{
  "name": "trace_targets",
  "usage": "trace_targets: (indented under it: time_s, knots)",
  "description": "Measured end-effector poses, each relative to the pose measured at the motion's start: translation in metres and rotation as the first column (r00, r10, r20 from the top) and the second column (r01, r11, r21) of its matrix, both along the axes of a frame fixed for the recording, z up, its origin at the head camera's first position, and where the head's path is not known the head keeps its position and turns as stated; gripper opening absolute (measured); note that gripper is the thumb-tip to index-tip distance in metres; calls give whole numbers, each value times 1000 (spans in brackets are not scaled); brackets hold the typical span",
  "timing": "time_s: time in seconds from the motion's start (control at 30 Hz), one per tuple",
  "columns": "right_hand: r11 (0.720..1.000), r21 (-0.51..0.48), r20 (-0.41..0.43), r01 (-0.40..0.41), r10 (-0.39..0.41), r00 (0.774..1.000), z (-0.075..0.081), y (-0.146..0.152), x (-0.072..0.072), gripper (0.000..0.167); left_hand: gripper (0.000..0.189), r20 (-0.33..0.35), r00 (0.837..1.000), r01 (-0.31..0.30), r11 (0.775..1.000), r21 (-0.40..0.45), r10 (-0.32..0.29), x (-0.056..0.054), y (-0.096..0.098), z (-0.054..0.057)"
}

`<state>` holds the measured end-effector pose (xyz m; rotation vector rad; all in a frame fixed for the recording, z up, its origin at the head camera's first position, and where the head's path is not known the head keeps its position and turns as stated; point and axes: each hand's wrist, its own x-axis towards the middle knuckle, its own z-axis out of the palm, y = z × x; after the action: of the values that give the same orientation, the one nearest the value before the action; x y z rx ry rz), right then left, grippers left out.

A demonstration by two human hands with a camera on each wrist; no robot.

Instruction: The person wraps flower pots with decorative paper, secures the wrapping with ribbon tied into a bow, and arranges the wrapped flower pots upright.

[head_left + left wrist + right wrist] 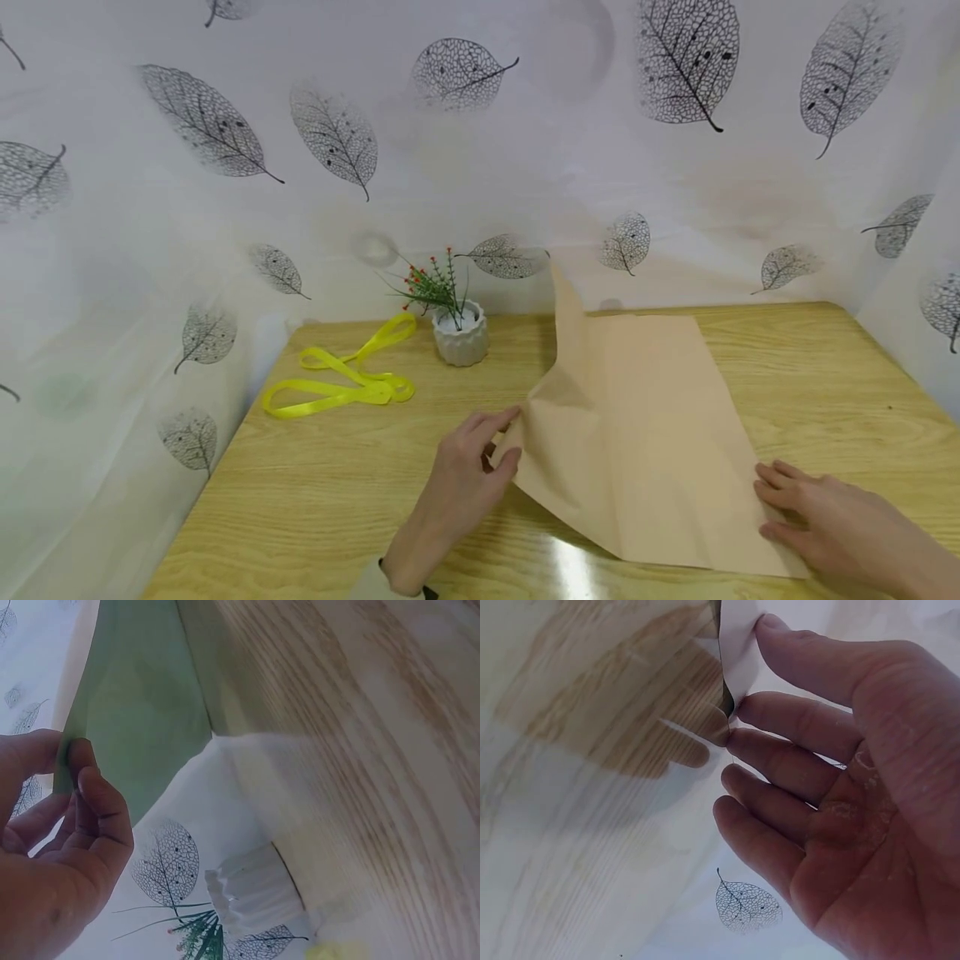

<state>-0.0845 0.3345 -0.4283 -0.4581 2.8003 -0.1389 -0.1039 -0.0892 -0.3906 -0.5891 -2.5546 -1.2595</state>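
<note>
A large sheet of wrapping paper, tan on the face seen from above, lies over the table with its left part lifted and bent up. Its underside looks green in the left wrist view. My left hand pinches the raised left edge between thumb and fingers. At the sheet's lower right edge rests my right hand, the fingertips and thumb touching the paper. In the right wrist view, the fingers of that hand are fairly straight along the paper's edge.
A yellow ribbon lies in loops at the table's left. Behind the paper's left side stands a small white pot with a green and red plant. A leaf-print curtain borders the wooden table at the back and sides.
</note>
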Motion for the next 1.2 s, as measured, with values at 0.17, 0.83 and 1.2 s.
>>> trace_targets:
  time_s: [0.17, 0.83, 1.2]
  knots:
    - [1000, -1, -10, -4, 4, 1000, -1, 5, 1, 55, 45, 17, 1000, 13, 1000, -21, -12, 1, -2, -3]
    - [999, 38, -16, 14, -14, 1000, -6, 17, 1, 56, 35, 96, 995, 27, 999, -34, -24, 12, -15, -13]
    - [1000, 4, 58, -3, 3, 998, -3, 18, -1, 58, 38, 261, 965, 64, 994, -91, -38, 13, -28, -18]
